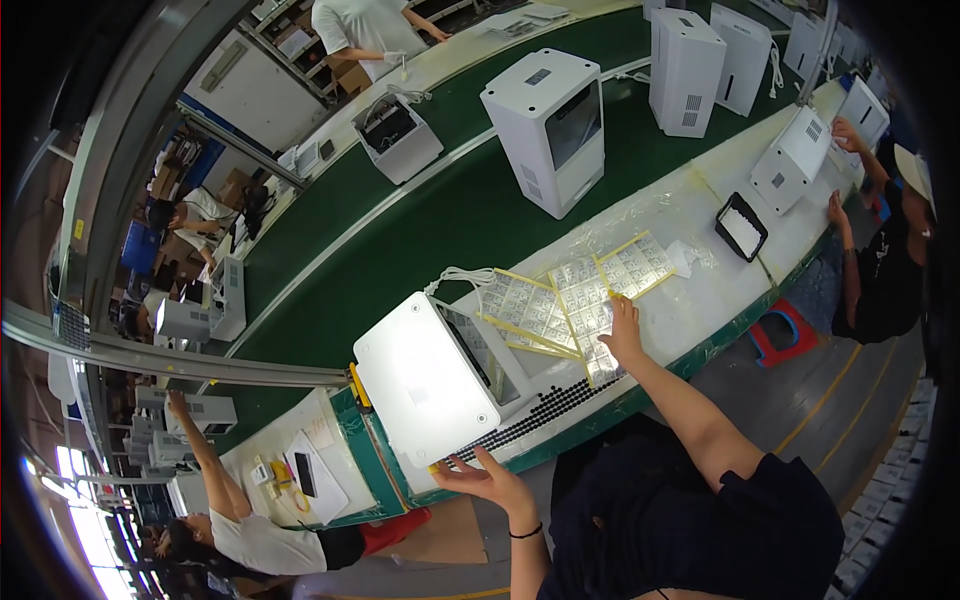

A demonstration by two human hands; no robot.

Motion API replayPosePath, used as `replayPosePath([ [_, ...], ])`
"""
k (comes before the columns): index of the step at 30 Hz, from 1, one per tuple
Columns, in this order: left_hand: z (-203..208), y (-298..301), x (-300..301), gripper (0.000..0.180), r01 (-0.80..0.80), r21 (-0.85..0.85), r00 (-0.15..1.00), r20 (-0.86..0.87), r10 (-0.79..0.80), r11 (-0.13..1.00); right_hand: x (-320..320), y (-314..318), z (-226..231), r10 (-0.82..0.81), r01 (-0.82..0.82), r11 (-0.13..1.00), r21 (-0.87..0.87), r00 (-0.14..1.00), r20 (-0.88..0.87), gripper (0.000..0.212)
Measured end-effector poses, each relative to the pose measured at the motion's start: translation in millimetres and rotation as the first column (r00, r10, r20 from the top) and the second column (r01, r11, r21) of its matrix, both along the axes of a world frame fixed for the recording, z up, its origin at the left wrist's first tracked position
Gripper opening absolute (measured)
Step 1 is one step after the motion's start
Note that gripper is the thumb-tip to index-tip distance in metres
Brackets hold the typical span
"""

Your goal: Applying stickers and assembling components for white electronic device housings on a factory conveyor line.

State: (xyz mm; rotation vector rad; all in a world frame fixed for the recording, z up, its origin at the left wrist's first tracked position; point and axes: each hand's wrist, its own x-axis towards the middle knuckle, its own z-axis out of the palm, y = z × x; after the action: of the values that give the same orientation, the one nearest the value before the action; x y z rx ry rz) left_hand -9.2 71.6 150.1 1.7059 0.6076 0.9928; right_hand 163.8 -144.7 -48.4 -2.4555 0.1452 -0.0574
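A white box-shaped appliance (425,380) lies on its side on the bench in front of me, a light panel facing up. My left hand (488,482) is at its near lower corner, fingers spread; a yellow cover shows on one fingertip. Whether it touches the corner I cannot tell. To the right, my right hand (624,338) rests on a sheet of silvery labels (575,290), fingers apart and slightly bent. More label sheets (525,305) with yellow edges overlap beside it. Rows of small black round pads (540,412) run along the bench's near edge, beside the appliance.
Beyond the bench, a green conveyor (400,225) carries a tall white appliance (550,135) and an open white housing (398,140). A black tray (741,228) of white pieces lies at right. Co-workers stand on both sides and across. A metal post (200,360) crosses at left.
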Motion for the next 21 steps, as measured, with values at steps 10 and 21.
replayPosePath([
  [10,-8.6,-6.4,-10.7,0.065,-0.041,0.391,0.999,-0.008,0.048,0.919,-1.4,-13.6,11.8,0.097,0.019,0.699,0.715,0.988,-0.120,0.055],
  [21,27.4,-1.7,2.0,0.028,0.294,0.742,0.932,-0.082,-0.354,0.603,-23.3,0.9,162.3,0.490,-0.003,0.430,0.903,0.841,-0.231,0.038],
])
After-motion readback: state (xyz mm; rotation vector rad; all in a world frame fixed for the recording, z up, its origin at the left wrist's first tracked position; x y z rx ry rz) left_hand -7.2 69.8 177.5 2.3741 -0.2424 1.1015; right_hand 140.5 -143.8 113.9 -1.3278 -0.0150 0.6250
